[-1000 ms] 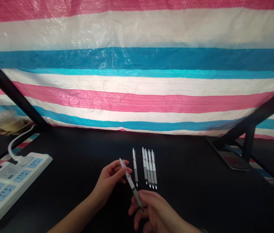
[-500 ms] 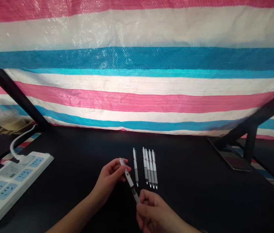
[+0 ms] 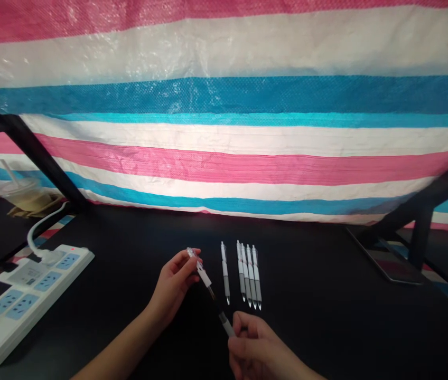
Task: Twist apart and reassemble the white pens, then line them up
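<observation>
My left hand point(image 3: 171, 287) pinches the white upper barrel point(image 3: 204, 275) of a pen between thumb and fingers, its clear clip end at the fingertips. My right hand point(image 3: 256, 343) is closed on the grey grip section point(image 3: 227, 325) of that pen. The two halves are apart, and a thin dark refill point(image 3: 212, 293) shows in the gap, coming out of the white barrel. Just beyond the hands, a single white-and-grey pen point(image 3: 225, 272) lies on the black table point(image 3: 295, 274). To its right, several matching pens point(image 3: 249, 274) lie side by side, tips toward me.
A white power strip point(image 3: 37, 295) with a plugged-in adapter runs along the left edge. A dark tablet or phone point(image 3: 390, 264) lies at the right, by a black frame leg point(image 3: 418, 227). Behind hangs a striped plastic sheet point(image 3: 224, 137). A clear cup point(image 3: 20, 190) stands at far left.
The pen's two halves have drawn further apart, exposing the refill between them. My left hand moved up and left with the barrel; my right hand shifted slightly right. The view has turned a little left.
</observation>
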Available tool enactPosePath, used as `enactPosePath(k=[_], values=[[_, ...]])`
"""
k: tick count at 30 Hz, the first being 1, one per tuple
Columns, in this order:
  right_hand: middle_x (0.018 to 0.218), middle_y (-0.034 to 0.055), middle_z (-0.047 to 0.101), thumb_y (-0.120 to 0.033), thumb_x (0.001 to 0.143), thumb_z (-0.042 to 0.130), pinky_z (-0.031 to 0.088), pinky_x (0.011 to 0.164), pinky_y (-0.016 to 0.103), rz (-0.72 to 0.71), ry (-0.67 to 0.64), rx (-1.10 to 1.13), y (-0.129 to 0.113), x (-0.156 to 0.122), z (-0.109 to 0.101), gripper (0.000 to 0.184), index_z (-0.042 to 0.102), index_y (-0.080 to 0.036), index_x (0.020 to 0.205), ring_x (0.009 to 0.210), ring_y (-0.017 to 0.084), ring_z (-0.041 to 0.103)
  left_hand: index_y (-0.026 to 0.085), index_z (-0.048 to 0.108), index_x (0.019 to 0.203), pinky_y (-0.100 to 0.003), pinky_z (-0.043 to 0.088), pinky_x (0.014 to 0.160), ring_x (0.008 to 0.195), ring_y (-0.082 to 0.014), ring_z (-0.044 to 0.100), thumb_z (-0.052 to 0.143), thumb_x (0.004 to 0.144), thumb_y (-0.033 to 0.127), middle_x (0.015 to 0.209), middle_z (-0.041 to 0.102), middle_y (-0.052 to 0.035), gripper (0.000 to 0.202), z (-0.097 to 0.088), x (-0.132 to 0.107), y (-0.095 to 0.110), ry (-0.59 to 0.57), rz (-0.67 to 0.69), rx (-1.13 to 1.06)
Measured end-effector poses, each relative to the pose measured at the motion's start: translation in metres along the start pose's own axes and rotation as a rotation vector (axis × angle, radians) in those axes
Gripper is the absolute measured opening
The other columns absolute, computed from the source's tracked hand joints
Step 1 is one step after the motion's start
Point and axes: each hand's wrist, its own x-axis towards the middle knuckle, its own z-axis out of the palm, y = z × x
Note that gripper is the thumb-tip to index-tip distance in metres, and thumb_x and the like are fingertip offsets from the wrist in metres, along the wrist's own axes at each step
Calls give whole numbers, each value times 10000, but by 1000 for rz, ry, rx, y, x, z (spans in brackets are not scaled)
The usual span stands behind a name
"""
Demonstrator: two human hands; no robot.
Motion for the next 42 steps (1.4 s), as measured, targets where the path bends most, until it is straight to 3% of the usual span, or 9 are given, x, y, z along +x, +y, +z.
enactPosePath(k=[16, 20, 28, 37, 42], values=[[487, -48, 616, -411, 694, 743, 187, 357, 155, 16, 39, -23, -5, -5, 4, 423, 369, -243, 799, 321, 45, 430, 159, 736, 1001, -156, 497, 591, 671, -85, 615, 826, 724, 346, 814, 665, -14, 346, 0, 2, 3, 73, -43, -80], [478, -58, 607, -409, 702, 725, 175, 340, 160, 13, 38, -49, -6, -4, 3, 413, 356, -248, 796, 309, 49, 423, 162, 731, 996, -153, 498, 593, 662, -80, 606, 810, 748, 347, 801, 656, -12, 319, 1, 0, -2, 10, -70, -44], [491, -60, 613, -415, 693, 737, 155, 337, 164, 7, 74, -62, -6, -4, 3, 424, 365, -245, 803, 314, 45, 436, 152, 698, 850, -196, 488, 577, 679, -136, 646, 795, 765, 333, 738, 656, -22, 222, 10, -11, -7, -257, -78, 164], [498, -20, 631, -526, 725, 713, 173, 333, 172, 10, 54, -19, 1, 0, -3, 416, 448, -214, 795, 310, 56, 454, 155, 696, 877, -222, 502, 607, 756, -188, 697, 771, 789, 347, 799, 703, -57, 225, 8, -10, -5, -308, -103, 162], [565, 46, 672, -626, 788, 607, 307, 388, 180, -25, 14, -43, 1, 1, -2, 503, 586, -127, 842, 394, 88, 553, 156, 704, 865, -223, 502, 592, 733, -192, 706, 797, 758, 360, 790, 713, -59, 249, 10, -11, -3, -279, -118, 146]])
